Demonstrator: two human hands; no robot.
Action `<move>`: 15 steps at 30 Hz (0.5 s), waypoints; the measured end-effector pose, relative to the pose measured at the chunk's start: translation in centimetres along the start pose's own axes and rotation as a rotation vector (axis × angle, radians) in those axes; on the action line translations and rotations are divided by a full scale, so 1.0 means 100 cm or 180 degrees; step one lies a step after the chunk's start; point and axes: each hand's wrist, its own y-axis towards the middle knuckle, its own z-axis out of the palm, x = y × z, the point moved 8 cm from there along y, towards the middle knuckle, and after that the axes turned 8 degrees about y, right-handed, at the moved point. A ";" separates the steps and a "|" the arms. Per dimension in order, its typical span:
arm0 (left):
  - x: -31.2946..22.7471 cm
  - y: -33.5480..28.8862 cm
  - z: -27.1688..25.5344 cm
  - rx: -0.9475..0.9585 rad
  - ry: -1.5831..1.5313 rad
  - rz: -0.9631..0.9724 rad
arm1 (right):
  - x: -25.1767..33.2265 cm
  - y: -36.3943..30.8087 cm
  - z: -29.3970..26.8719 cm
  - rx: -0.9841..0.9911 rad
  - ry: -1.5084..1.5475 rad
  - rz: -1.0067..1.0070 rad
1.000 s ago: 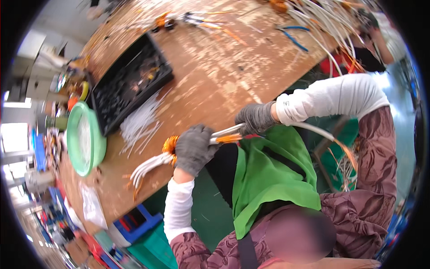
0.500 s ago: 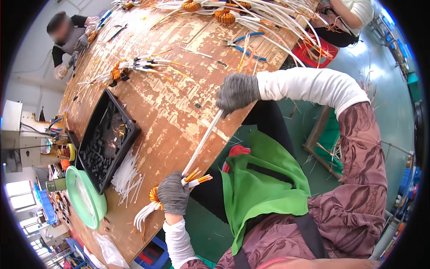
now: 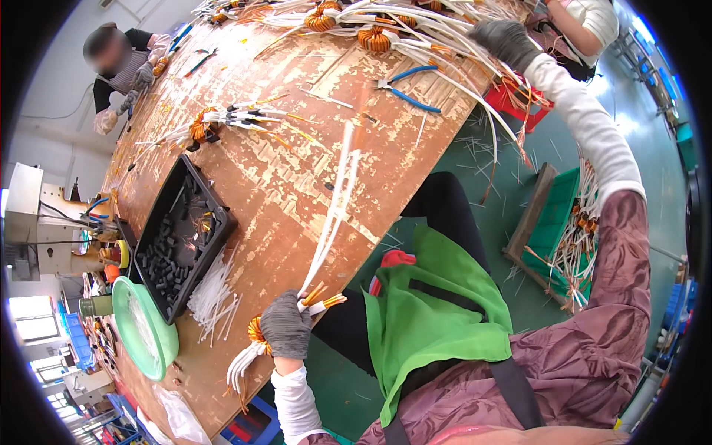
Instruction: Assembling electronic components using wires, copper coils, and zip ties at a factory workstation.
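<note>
My left hand [image 3: 288, 325], in a grey glove, is closed around a ring coil wound with copper-coloured wire [image 3: 256, 331] at the near table edge. Short white-sleeved leads with bare orange ends [image 3: 326, 302] poke out past the fingers. Two long white-sleeved leads [image 3: 331, 215] run up from this hand across the tabletop, their far ends free. Stretched out to the far right, my right hand [image 3: 506, 43], also gloved, is over the ends of a pile of white leads [image 3: 445, 52]. Its fingers are smeared, so their grip does not show.
Blue-handled cutters [image 3: 409, 87] and another coil [image 3: 202, 126] lie on the worn wooden table [image 3: 267, 200]. A black tray [image 3: 222, 222] of small black sleeves, white cable ties [image 3: 215, 297] and a green basin [image 3: 169, 348] stand left. Co-workers sit at the far side; a green crate [image 3: 552, 222] is right.
My right hand has let go of the long white leads and moved up and right to the wire pile. My left hand stays on the coil.
</note>
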 end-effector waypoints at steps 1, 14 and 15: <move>0.001 0.001 0.001 0.0047 0.0041 -0.0083 | -0.002 -0.002 -0.022 -0.0404 0.0050 0.0229; 0.007 -0.002 0.010 0.0219 0.0369 0.0044 | 0.407 0.067 -0.103 0.0363 0.3324 -0.1646; 0.008 -0.005 0.009 0.0261 0.0344 0.0059 | 0.405 0.065 -0.098 0.0359 0.3320 -0.1684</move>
